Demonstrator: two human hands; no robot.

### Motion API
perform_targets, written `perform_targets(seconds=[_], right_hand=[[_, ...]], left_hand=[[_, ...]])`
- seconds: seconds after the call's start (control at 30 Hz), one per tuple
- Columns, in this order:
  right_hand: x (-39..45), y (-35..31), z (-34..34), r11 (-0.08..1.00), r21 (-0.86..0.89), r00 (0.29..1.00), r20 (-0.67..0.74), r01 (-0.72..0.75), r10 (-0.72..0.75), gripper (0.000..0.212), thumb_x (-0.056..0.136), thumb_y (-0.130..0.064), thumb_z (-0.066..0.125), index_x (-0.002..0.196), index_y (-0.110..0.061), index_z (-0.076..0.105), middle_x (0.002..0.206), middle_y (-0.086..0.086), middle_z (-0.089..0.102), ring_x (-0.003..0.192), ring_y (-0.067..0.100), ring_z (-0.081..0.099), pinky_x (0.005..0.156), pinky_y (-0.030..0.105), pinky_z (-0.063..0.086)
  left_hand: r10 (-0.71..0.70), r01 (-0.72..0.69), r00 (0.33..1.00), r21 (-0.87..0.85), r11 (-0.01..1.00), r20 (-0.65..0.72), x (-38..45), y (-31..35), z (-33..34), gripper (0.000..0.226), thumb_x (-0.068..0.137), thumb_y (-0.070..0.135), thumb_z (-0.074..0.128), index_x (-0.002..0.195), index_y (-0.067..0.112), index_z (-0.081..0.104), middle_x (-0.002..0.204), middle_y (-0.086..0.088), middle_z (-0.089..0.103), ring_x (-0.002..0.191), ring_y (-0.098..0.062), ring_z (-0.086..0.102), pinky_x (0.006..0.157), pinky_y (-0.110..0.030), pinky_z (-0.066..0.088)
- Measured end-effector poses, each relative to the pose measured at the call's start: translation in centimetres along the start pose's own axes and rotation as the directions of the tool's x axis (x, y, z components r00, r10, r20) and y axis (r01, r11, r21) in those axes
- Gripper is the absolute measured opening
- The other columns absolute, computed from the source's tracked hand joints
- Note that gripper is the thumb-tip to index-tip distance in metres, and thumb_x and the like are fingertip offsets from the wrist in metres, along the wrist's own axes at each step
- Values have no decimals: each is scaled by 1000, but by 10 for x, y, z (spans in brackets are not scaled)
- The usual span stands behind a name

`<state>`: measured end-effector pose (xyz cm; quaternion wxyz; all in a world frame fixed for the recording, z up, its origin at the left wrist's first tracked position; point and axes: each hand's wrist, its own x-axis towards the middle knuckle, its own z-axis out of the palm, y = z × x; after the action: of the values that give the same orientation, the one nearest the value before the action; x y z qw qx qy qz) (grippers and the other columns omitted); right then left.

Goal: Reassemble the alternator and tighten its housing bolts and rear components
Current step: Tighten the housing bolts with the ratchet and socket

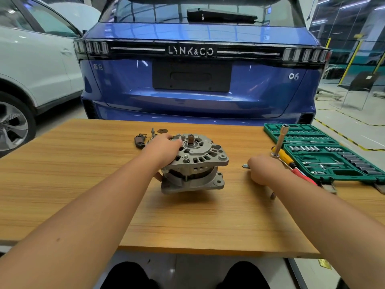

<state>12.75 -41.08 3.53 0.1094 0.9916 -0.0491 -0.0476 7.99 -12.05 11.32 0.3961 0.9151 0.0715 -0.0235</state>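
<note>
The left hand grips the alternator on the desk; the right hand (knuckles up) seems to pinch a bolt.

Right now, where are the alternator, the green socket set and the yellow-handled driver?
alternator [200,151], head view, on its grey top housing.
green socket set [325,163], head view, on the tray's green plastic.
yellow-handled driver [285,157], head view, on its yellow handle.
</note>
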Motion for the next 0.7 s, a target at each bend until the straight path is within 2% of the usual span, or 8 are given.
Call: perform_targets(seconds=[0.1, 0.2, 0.33, 0.4, 0.47, 0.57, 0.63, 0.7], right_hand=[[4, 2, 4, 999, 24, 999, -16, 32, -32, 25, 96, -19, 54, 119, -19, 65, 78, -5, 44, 75, 18, 51, 67, 34, 50], [7, 5, 8, 998, 37, 997, -70, 40, -38, 24, 96, -20, 54, 118, -19, 65, 91, -4, 46, 83, 20, 52, 72, 36, 54], [9, 8, 12, 999, 26, 998, -46, 46, -44, 29, 96, -23, 52, 123, -20, 64, 99, -2, 47, 93, 21, 52, 83, 39, 56], [11, 7, 13, 998, 22, 996, -60, 61, -60, 29, 96, -23, 52, 121, -21, 64, 96, -3, 48, 91, 20, 52, 82, 38, 55], [9, 5, 13, 997, 29, 995, -76, 74, -71, 27, 96, -22, 54, 120, -23, 65, 95, -3, 52, 88, 19, 51, 76, 34, 52], [8, 0, 15, 989, 84, 991, -75, 119, -112, 31, 96, -19, 56, 126, -26, 62, 109, 0, 65, 90, 19, 56, 72, 30, 50], [6, -4, 16, 974, 149, 984, -75, 168, -159, 34, 96, -20, 57, 129, -27, 61, 115, 0, 66, 96, 19, 60, 79, 31, 55], [3, -8, 16, 957, 199, 978, -65, 209, -200, 33, 96, -25, 59, 129, -25, 63, 114, -2, 67, 94, 16, 59, 78, 27, 53]], left_hand=[[16, -16, 1000, -10, 1000, 19, 3, -2, -1, 54, 103, 48, 46, 153, 29, 39, 143, -9, 53, 115, -34, 59, 87, -54, 59], [39, -39, 999, 1, 999, 18, 7, -4, -1, 54, 103, 48, 47, 153, 27, 40, 145, -9, 53, 121, -33, 56, 98, -54, 54], [37, -37, 999, -16, 999, 23, 8, -4, -1, 55, 102, 49, 47, 152, 28, 41, 143, -9, 54, 121, -33, 57, 99, -54, 53], [43, -43, 999, -12, 999, 27, 10, -5, 0, 55, 102, 49, 48, 152, 28, 41, 140, -9, 56, 120, -31, 57, 98, -53, 53], [49, -49, 998, -6, 999, 26, 11, -6, 0, 55, 102, 49, 48, 152, 28, 41, 136, -8, 58, 117, -30, 58, 97, -53, 54], [44, -44, 999, -5, 999, 32, 13, -7, 0, 54, 102, 50, 48, 152, 29, 42, 136, -7, 58, 114, -29, 60, 93, -53, 56], [34, -33, 999, -17, 999, 40, 15, -8, -1, 54, 101, 52, 49, 150, 30, 43, 127, -5, 60, 104, -29, 62, 83, -52, 61], [23, -21, 998, -40, 999, 52, 17, -10, -2, 53, 100, 52, 50, 149, 32, 44, 124, -4, 60, 98, -30, 63, 71, -53, 63]])
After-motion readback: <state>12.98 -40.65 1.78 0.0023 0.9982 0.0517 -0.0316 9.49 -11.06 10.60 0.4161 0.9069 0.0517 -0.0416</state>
